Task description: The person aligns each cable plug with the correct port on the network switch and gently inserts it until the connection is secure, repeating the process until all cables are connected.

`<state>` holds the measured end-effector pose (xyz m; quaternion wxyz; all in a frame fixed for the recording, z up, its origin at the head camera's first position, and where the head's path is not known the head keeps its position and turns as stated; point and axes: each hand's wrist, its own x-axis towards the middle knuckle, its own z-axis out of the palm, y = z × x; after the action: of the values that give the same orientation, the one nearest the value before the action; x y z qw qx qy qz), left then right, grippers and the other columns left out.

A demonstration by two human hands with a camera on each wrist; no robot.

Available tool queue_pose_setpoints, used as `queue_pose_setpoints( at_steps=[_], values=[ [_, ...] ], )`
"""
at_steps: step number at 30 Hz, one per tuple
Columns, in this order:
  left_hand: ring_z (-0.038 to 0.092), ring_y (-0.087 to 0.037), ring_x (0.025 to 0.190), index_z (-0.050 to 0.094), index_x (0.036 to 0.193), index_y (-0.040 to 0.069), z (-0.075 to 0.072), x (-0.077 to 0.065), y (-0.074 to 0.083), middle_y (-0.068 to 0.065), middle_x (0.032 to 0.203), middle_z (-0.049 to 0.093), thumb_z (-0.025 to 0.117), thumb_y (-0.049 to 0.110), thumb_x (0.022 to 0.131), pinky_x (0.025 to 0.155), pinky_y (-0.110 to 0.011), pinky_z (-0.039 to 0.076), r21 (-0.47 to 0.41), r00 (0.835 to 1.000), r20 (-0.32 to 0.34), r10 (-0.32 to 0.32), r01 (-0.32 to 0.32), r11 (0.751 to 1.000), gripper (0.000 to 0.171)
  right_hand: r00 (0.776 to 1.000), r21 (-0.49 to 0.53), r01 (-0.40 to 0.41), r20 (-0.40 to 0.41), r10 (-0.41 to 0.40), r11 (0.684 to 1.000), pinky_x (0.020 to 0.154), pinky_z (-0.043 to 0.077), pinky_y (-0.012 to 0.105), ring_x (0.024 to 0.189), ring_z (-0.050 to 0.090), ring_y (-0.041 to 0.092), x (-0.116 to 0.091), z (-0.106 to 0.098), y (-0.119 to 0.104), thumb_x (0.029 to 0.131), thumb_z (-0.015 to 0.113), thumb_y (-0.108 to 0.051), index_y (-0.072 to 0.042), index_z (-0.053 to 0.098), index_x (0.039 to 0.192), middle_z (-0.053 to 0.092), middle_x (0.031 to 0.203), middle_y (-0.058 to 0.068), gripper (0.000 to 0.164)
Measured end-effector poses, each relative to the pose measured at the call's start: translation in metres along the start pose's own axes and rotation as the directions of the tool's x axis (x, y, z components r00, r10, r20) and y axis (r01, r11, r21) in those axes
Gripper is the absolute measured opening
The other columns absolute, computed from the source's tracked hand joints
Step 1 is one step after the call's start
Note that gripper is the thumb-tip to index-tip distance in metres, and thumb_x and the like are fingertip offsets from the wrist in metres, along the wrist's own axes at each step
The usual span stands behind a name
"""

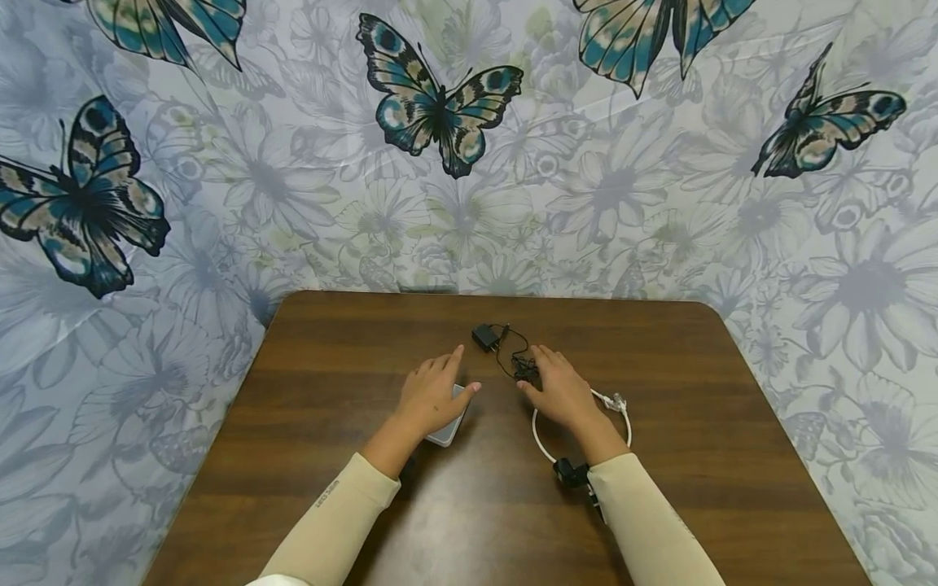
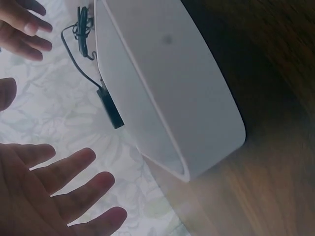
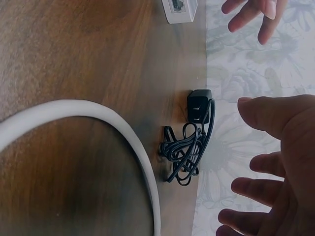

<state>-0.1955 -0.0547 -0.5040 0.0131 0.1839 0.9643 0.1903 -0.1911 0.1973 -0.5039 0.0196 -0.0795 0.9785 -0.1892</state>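
My left hand (image 1: 431, 396) hovers over a white box (image 1: 445, 430), fingers spread and holding nothing. In the left wrist view the white box (image 2: 172, 73) fills the middle, and the spread fingers (image 2: 83, 199) are apart from it. A network port shows on the end of the white box (image 3: 178, 6) in the right wrist view. My right hand (image 1: 563, 391) is held above the table with its fingers extended, near a black power adapter (image 1: 484, 337) and its bundled black cord (image 1: 524, 368). Below that hand, a thick white cable (image 1: 541, 439) lies in a loop, partly hidden.
The brown wooden table (image 1: 352, 325) has rounded far corners. Behind it hangs a pale floral cloth (image 1: 608, 187) printed with butterflies. A dark object (image 1: 570, 472) sits by the right cuff; its kind cannot be made out.
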Motion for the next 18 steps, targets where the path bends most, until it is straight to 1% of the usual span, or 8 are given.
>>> queue_pose_setpoints(
  at_steps=[5,10,13,18],
  values=[
    [0.048,-0.040,0.133,0.027,0.158,0.015,0.0029,0.0021,0.0006,-0.014,0.150,0.048,0.050,0.060,0.097,0.105,-0.061,0.039,-0.019,1.000,0.011,-0.016,0.017,1.000,0.079,1.000,0.000,0.007,-0.007,-0.007,1.000,0.097,0.040,0.071,0.142,0.034,0.045,0.0030,0.0033,0.0014,0.093,0.067,-0.044,-0.009,0.037,0.154,0.037,0.157,0.017,0.076],
    [0.047,-0.040,0.133,0.027,0.159,0.016,0.0049,0.0046,0.0018,-0.014,0.150,0.048,0.051,0.059,0.097,0.104,-0.062,0.039,-0.026,0.999,0.025,-0.029,0.029,0.999,0.078,1.000,0.008,0.019,-0.019,-0.019,1.000,0.102,0.037,0.068,0.143,0.030,0.048,0.0040,0.0034,0.0009,0.091,0.071,-0.040,-0.006,0.039,0.152,0.038,0.156,0.019,0.076],
    [0.048,-0.040,0.132,0.029,0.158,0.016,0.0051,0.0055,0.0026,-0.014,0.149,0.048,0.050,0.060,0.097,0.103,-0.062,0.040,-0.020,0.999,0.028,-0.028,0.029,0.999,0.078,1.000,0.012,0.021,-0.016,-0.021,1.000,0.105,0.036,0.067,0.143,0.030,0.049,0.0037,0.0031,0.0005,0.091,0.071,-0.039,-0.005,0.039,0.152,0.037,0.156,0.020,0.077],
    [0.048,-0.040,0.132,0.033,0.156,0.014,0.0065,0.0068,0.0049,-0.014,0.148,0.050,0.050,0.060,0.097,0.102,-0.063,0.041,-0.016,1.000,0.022,-0.016,0.017,1.000,0.077,1.000,0.020,0.022,-0.008,-0.021,1.000,0.107,0.035,0.065,0.141,0.033,0.049,0.0031,0.0042,0.0012,0.090,0.072,-0.038,-0.005,0.039,0.152,0.037,0.155,0.022,0.078]
  ],
)
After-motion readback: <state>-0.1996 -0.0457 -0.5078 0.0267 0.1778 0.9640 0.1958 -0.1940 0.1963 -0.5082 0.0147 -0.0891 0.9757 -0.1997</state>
